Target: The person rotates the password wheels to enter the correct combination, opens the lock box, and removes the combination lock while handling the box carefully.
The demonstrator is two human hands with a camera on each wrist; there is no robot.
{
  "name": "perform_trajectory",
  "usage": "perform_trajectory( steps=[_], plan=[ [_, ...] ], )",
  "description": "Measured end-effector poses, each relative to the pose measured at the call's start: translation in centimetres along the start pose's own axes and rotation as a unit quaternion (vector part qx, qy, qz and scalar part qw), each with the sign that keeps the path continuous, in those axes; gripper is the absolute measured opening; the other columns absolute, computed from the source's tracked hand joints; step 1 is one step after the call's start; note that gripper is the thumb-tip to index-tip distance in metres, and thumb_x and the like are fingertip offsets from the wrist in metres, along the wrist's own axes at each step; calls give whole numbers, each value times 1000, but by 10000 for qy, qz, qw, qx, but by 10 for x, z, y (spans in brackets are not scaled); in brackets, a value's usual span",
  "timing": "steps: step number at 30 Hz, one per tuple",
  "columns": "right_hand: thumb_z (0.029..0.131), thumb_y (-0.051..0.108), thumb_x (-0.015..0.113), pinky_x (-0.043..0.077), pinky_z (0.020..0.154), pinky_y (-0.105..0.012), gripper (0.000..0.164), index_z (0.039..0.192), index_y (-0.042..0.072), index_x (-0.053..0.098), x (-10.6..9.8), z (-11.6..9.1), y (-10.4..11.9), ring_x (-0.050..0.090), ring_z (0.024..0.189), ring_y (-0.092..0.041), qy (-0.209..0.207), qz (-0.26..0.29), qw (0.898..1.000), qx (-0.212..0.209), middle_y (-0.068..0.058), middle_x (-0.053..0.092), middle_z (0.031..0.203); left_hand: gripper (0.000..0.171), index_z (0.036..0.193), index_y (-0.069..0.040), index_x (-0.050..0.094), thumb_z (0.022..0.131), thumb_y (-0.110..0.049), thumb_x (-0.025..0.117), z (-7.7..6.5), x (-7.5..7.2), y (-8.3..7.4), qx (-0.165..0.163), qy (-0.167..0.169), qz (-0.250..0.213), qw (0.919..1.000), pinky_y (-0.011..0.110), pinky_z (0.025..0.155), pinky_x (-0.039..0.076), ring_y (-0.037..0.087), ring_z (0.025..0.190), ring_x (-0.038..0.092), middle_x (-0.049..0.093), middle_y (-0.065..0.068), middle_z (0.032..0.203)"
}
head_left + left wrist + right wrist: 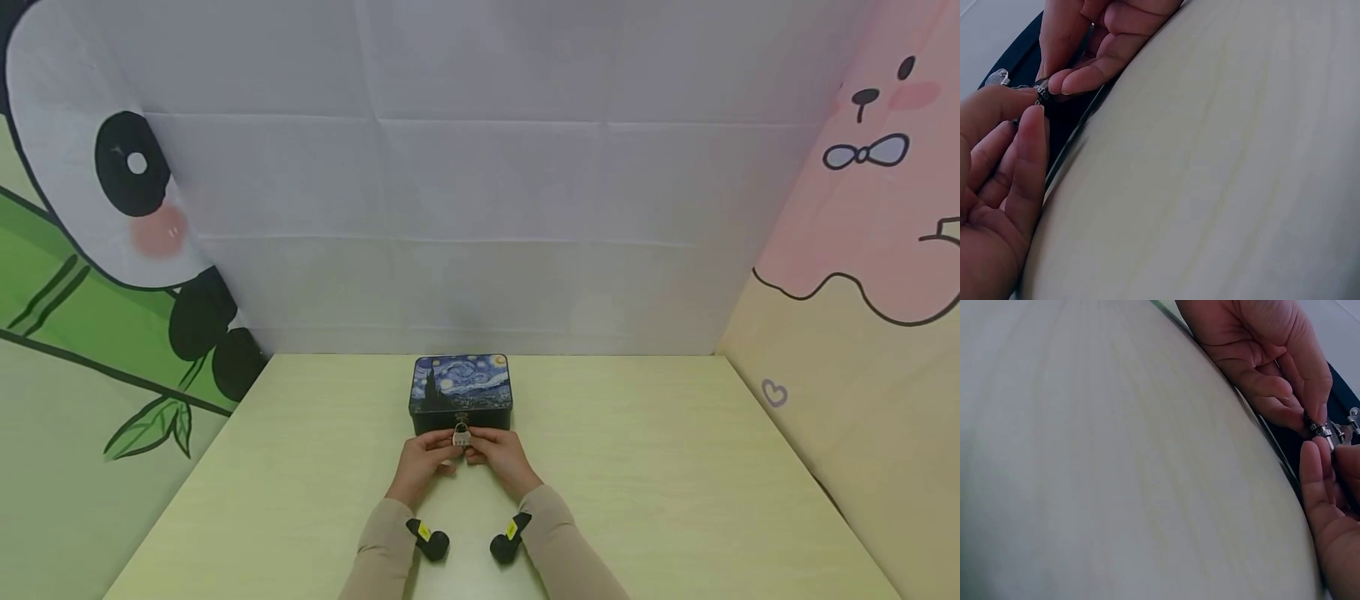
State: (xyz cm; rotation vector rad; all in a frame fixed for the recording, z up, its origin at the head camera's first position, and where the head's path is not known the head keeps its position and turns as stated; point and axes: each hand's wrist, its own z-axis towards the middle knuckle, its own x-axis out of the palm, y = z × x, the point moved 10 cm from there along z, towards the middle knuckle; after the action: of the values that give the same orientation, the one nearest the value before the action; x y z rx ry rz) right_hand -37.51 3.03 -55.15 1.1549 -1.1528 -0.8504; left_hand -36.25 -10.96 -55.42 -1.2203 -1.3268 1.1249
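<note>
A small combination padlock [461, 437] hangs from the metal clasp [461, 417] on the front of a dark tin box [461, 385] with a painted starry-night lid. My left hand [424, 463] pinches the padlock from the left side. From the right, my right hand [506, 457] pinches it too. Close up in the left wrist view, number dials show on the padlock [1042, 92] between the fingertips of both hands. In the right wrist view the fingers cover much of the padlock [1319, 430]. The box lid is down.
The box stands at the back middle of a pale wooden table [637, 467]. Behind it hangs a white cloth [480, 183]. Painted side panels stand left and right, one with a panda, one with a pink figure [862, 208]. Each wrist wears a black camera.
</note>
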Motion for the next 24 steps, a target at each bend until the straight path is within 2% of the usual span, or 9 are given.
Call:
perform_trajectory(
  steps=[8, 13, 18, 24],
  plan=[
    [97, -3, 58, 61, 70, -24, 31, 125, -18, 58, 0, -2, 1, 66, 71, -9, 36, -56, 10000, 48, -24, 70, 105, 36, 119, 18, 63, 85, 10, 71, -17, 6, -27, 112, 168, 66, 9998, 26, 56, 60, 11, 74, 68, 73, 20, 98],
    [97, -4, 58, 61, 70, -23, 31, 124, -19, 58, 0, -1, 2, 66, 71, -9, 51, -45, 10000, 25, -23, 70, 104, 36, 119, 19, 62, 85, 10, 71, -20, 8, -32, 221, 161, 49, 9996, 28, 57, 60, 12, 75, 69, 72, 23, 100],
    [97, -4, 58, 60, 69, -23, 31, 124, -20, 58, 0, -1, 2, 66, 71, -9, 71, 7, 10000, 2, -23, 70, 103, 34, 120, 18, 62, 87, 9, 69, -17, 7, -29, 180, 187, 153, 9995, 30, 60, 62, 16, 77, 70, 70, 26, 105],
    [97, -3, 58, 61, 69, -24, 31, 123, -20, 59, 1, -2, 5, 66, 71, -9, 77, -27, 9999, -75, -26, 69, 105, 33, 121, 16, 63, 89, 7, 68, -3, 3, -9, 172, 73, 243, 9995, 29, 59, 62, 16, 76, 70, 70, 26, 106]
  ],
)
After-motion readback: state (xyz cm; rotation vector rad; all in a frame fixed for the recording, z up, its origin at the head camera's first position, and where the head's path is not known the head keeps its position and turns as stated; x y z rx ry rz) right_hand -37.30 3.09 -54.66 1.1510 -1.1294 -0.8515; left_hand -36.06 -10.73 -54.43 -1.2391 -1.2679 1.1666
